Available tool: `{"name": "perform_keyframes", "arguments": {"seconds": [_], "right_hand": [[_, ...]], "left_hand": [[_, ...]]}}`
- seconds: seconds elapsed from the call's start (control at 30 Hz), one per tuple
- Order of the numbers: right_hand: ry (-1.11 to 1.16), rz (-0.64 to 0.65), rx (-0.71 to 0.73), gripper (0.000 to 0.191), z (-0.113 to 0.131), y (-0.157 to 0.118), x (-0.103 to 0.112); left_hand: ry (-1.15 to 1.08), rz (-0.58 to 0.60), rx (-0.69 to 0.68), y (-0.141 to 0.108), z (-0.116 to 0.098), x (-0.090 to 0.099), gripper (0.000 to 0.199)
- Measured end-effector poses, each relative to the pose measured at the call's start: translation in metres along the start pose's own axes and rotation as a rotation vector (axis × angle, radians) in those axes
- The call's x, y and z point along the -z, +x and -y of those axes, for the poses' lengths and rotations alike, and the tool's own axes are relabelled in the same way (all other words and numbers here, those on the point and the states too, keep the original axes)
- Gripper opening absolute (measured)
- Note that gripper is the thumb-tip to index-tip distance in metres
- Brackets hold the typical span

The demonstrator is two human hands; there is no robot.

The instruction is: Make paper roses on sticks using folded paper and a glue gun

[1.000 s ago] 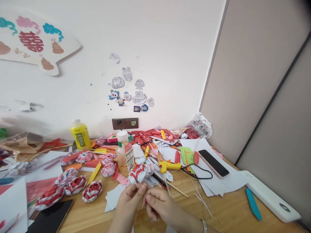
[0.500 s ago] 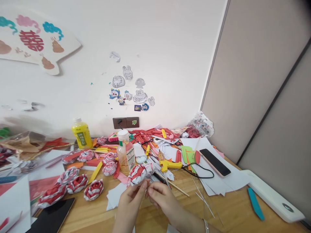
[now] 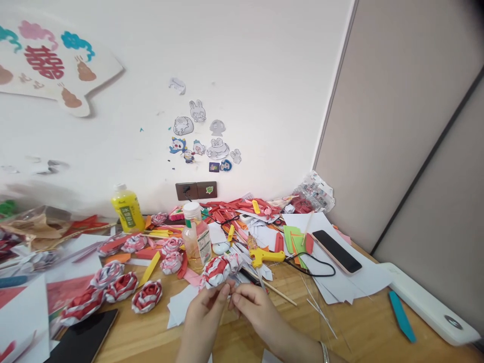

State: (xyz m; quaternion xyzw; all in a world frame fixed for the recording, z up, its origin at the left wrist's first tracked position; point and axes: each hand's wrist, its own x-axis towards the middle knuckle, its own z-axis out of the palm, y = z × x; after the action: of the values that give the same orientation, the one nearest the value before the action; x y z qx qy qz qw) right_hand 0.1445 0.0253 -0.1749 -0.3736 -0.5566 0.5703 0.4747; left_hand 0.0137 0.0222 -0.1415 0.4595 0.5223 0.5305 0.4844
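Note:
My left hand (image 3: 212, 306) and my right hand (image 3: 249, 304) meet fingertip to fingertip above the front of the wooden table. Thumbs and index fingers are pinched together around something too small or hidden to name. Just beyond the fingertips is a red-and-white paper rose (image 3: 216, 271), with a paler pink-and-white rose (image 3: 234, 262) beside it; whether the fingers touch either one I cannot tell. A yellow glue gun (image 3: 267, 256) lies right of them, its black cord looping to the right.
Several paper roses (image 3: 146, 296) lie at the left near a black tablet-like device (image 3: 85, 335). A clear bottle (image 3: 195, 239) and a yellow drink bottle (image 3: 128, 210) stand behind. Paper strips (image 3: 227, 210) pile along the wall. At right are a phone (image 3: 337, 251) and a teal cutter-like tool (image 3: 401, 316).
The view has shifted very slightly. Both hands stay together in the same pinch, with only a small movement of the fingers.

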Motion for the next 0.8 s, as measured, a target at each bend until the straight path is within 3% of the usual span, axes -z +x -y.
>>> {"name": "perform_keyframes", "arguments": {"seconds": [0.13,0.3,0.4,0.8], "right_hand": [[0.136,0.084,-0.12,0.058,0.004,-0.003,-0.005],[0.44,0.19,-0.285,0.042,0.018,-0.009,-0.005],[0.511,0.253,-0.349,0.038,0.023,-0.01,-0.003],[0.584,0.206,-0.222,0.047,0.015,-0.014,-0.014]], "left_hand": [[0.013,-0.022,-0.009,0.002,0.003,0.0,0.031],[0.003,-0.029,-0.036,0.005,0.004,0.0,0.037],[-0.003,-0.027,-0.051,0.004,0.004,0.001,0.039],[-0.054,-0.026,-0.101,-0.005,0.011,-0.005,0.044]]}}
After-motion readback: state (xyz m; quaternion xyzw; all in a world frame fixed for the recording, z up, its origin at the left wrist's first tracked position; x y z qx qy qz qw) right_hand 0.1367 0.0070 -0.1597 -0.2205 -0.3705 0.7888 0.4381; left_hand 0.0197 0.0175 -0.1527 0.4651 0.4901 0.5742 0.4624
